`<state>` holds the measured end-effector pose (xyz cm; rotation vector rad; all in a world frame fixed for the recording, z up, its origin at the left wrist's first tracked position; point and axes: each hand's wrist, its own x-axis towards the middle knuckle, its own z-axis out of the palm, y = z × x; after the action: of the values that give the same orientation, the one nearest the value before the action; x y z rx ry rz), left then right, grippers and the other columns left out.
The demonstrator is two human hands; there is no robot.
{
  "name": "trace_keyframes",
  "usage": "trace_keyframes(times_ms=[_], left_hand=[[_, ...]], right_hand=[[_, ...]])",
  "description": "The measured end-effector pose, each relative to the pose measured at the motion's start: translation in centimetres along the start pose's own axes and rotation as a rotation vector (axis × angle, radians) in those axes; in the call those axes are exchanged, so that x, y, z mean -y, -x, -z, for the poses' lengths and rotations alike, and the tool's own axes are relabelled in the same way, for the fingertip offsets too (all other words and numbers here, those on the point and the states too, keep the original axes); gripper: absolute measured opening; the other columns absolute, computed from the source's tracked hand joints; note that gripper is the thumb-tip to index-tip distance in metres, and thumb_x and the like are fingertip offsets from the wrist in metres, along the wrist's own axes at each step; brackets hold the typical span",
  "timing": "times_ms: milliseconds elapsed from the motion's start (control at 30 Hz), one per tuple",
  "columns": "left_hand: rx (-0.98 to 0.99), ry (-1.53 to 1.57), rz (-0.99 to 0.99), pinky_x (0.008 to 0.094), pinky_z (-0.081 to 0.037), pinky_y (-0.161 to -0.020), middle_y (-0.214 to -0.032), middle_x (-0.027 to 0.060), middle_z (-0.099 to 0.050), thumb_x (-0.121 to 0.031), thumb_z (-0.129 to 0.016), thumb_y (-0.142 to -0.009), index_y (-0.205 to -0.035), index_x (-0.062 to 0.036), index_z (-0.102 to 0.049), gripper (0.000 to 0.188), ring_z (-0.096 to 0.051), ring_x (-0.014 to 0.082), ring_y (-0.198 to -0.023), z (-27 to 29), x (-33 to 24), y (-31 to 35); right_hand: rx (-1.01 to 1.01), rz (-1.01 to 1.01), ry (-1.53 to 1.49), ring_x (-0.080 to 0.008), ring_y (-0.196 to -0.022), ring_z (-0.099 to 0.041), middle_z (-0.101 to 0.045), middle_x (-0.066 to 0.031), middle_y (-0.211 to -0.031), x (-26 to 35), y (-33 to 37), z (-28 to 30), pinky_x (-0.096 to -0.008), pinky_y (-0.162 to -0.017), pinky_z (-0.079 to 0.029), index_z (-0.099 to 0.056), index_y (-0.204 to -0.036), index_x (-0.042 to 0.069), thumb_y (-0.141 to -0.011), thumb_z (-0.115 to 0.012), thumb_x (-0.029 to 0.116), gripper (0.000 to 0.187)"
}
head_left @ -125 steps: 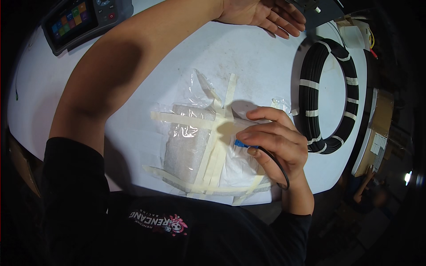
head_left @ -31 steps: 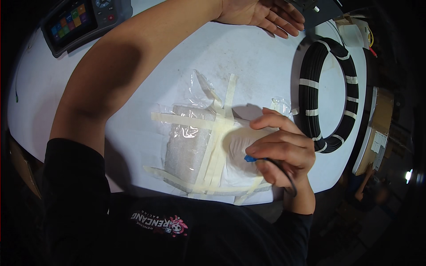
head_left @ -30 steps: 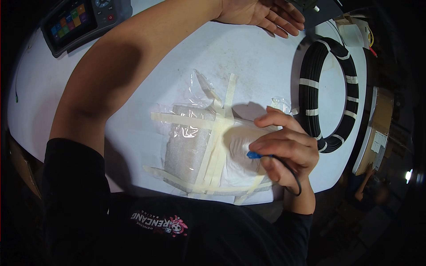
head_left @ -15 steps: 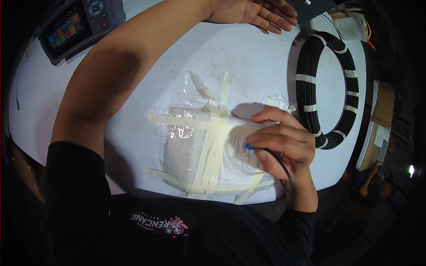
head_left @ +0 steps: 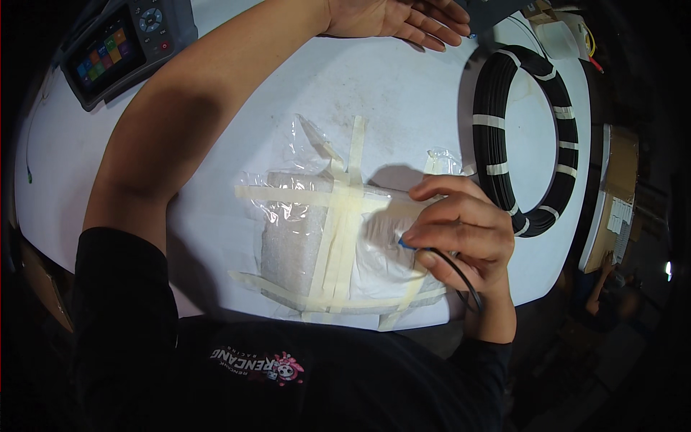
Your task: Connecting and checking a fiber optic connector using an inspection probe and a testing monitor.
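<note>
My right hand (head_left: 471,234) pinches a black cable (head_left: 461,272) by its small blue connector (head_left: 410,244), between thumb and fingers. It hovers over a package (head_left: 291,245) wrapped in clear plastic and bubble wrap, crossed by strips of cream tape. The cable curves down past my wrist. Stretched out to the far edge of the table, my left hand (head_left: 403,20) has its fingers apart and palm partly showing, with nothing visible in it. A dark object (head_left: 497,11) lies just beyond its fingertips, cut off by the picture's edge.
A coil of black cable (head_left: 493,129), bound with white bands, lies to the right. At the far left stands a handheld tester (head_left: 108,54) with a lit screen. A white container (head_left: 558,39) sits at the far right corner. Off the table's right side are cardboard (head_left: 619,165) and another person's arm (head_left: 601,284).
The whole view has shifted slightly, so the package and coil appear a little further left. My right hand still grips the connector, its tip turned a bit; my left hand stays stretched out.
</note>
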<state>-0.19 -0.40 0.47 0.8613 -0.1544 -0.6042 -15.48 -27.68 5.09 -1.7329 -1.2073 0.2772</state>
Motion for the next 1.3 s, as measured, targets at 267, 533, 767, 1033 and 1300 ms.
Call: trace_keyframes(times_ms=[267,533,767,1033,1300], left_hand=[[0.008,-0.004,-0.008,0.0495,-0.054,-0.103,-0.119,0.0247,-0.070,-0.088,-0.032,-0.094,-0.119,0.0088,-0.069,0.107,-0.069,0.0373,-0.112,0.0,0.0,0.1],[-0.009,0.005,0.001,0.0501,-0.054,-0.102,-0.118,0.0242,-0.071,-0.089,-0.034,-0.093,-0.118,0.0089,-0.069,0.107,-0.070,0.0371,-0.111,0.1,0.0,0.0],[0.002,-0.003,0.006,0.0494,-0.054,-0.102,-0.116,0.0235,-0.071,-0.089,-0.035,-0.093,-0.118,0.0084,-0.070,0.106,-0.070,0.0369,-0.111,0.0,0.0,-0.2],[0.008,0.003,0.008,0.0492,-0.054,-0.102,-0.116,0.0232,-0.072,-0.089,-0.035,-0.092,-0.116,0.0082,-0.070,0.106,-0.070,0.0368,-0.111,0.0,0.0,-0.1],[0.006,0.004,0.003,0.0480,-0.055,-0.100,-0.115,0.0229,-0.072,-0.089,-0.035,-0.093,-0.117,0.0079,-0.069,0.106,-0.070,0.0354,-0.108,0.0,0.0,0.0]], right_hand=[[0.011,-0.034,0.039,-0.0319,-0.095,-0.070,-0.068,-0.0070,-0.081,0.3,-0.1,0.2,-0.0414,-0.083,-0.058,-0.083,-0.094,0.004,-0.071,-0.088,0.008,0.024],[-0.009,-0.069,0.052,-0.0317,-0.094,-0.071,-0.068,-0.0065,-0.079,0.0,0.0,0.6,-0.0408,-0.082,-0.058,-0.083,-0.092,0.004,-0.068,-0.087,0.006,0.025],[-0.100,-0.076,0.064,-0.0323,-0.095,-0.071,-0.067,-0.0074,-0.077,-0.5,0.4,1.1,-0.0397,-0.079,-0.058,-0.083,-0.092,0.004,-0.068,-0.086,0.007,0.024],[-0.046,-0.072,0.019,-0.0327,-0.095,-0.072,-0.069,-0.0086,-0.078,-0.6,0.6,1.3,-0.0401,-0.080,-0.059,-0.083,-0.091,0.004,-0.068,-0.084,0.008,0.024],[0.029,0.004,0.024,-0.0321,-0.093,-0.073,-0.069,-0.0083,-0.077,-0.6,0.3,1.2,-0.0402,-0.079,-0.059,-0.083,-0.090,0.004,-0.065,-0.085,0.008,0.025]])
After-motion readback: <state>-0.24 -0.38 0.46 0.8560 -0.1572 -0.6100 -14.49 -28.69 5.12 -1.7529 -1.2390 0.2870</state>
